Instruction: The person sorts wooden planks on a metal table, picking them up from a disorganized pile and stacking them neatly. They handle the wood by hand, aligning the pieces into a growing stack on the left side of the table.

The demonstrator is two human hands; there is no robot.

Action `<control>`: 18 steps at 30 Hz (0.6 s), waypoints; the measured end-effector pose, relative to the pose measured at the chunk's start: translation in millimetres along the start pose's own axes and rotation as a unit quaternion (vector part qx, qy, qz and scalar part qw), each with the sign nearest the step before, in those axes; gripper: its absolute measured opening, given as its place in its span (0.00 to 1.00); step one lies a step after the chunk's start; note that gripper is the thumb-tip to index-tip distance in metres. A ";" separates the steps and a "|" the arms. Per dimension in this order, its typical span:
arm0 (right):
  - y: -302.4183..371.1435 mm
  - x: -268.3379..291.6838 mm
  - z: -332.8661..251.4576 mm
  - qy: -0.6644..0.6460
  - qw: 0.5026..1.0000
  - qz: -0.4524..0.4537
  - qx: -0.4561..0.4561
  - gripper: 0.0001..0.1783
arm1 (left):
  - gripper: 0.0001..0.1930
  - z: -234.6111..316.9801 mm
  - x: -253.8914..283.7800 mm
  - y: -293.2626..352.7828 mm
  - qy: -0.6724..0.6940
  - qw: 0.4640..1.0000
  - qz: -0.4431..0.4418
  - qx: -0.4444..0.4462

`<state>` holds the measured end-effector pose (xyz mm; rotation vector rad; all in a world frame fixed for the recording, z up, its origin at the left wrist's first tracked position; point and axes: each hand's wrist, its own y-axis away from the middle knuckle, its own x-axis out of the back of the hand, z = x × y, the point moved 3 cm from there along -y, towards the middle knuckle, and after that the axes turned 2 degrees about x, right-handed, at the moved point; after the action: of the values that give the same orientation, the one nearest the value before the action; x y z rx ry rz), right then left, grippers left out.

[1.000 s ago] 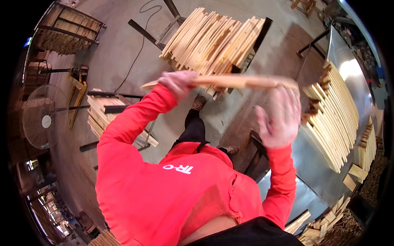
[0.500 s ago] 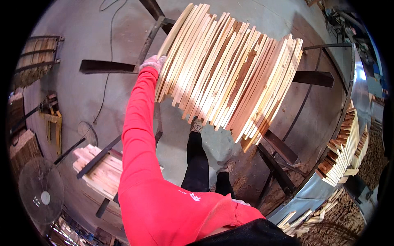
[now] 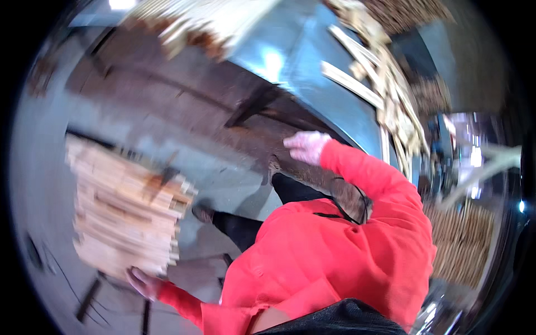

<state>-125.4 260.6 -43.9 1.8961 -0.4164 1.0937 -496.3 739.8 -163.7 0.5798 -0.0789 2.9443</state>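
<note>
My left hand (image 3: 144,283), in a pale glove, is at the near edge of a stack of wooden boards (image 3: 125,209) at the left. Its fingers look stretched out, and whether they touch the boards cannot be told through the blur. Out in front of me, my gloved right hand (image 3: 306,147) hangs in the air with fingers extended and nothing in it. It is nearest to the edge of a shiny metal-topped table (image 3: 312,67). Light wooden strips (image 3: 352,84) lie loose along that table's right side. A row of boards (image 3: 206,22) sits at its far left end.
Dark metal legs (image 3: 251,106) stand beneath the table. More wood is stacked at the right (image 3: 460,243) and far right (image 3: 407,14). A thin cable (image 3: 67,279) runs over the grey floor at the lower left.
My body and view have swung to the right. The board stack, formerly ahead of me, is now at my left, and the metal table is in front. My right hand has come into view.
</note>
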 end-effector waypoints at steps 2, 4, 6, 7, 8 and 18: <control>30.7 34.7 74.5 0.042 0.991 0.043 -0.117 0.22 | 0.18 98.4 -65.5 85.4 0.115 0.986 -0.106 -0.052; 40.4 45.5 188.4 0.074 0.970 0.076 -0.217 0.25 | 0.18 154.0 -146.0 154.5 0.178 0.934 -0.271 -0.149; 40.7 47.6 312.3 0.102 0.953 0.072 -0.276 0.34 | 0.18 243.8 -233.6 249.6 0.286 0.816 -0.478 -0.154; 49.7 71.8 343.5 0.105 0.944 0.040 -0.311 0.46 | 0.18 254.0 -273.4 294.6 0.271 0.794 -0.537 -0.086; 59.3 74.2 395.3 0.175 0.927 0.057 -0.326 0.56 | 0.19 260.9 -312.1 338.4 0.252 0.761 -0.597 -0.017; 40.1 76.7 551.3 -0.219 0.968 0.064 -0.105 0.33 | 0.33 269.7 -564.2 688.1 0.196 0.501 -0.643 0.545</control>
<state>180.7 -204.4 -82.8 1.9328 -0.8779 0.6703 20.3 -33.1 -145.9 -0.0943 1.5481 1.1691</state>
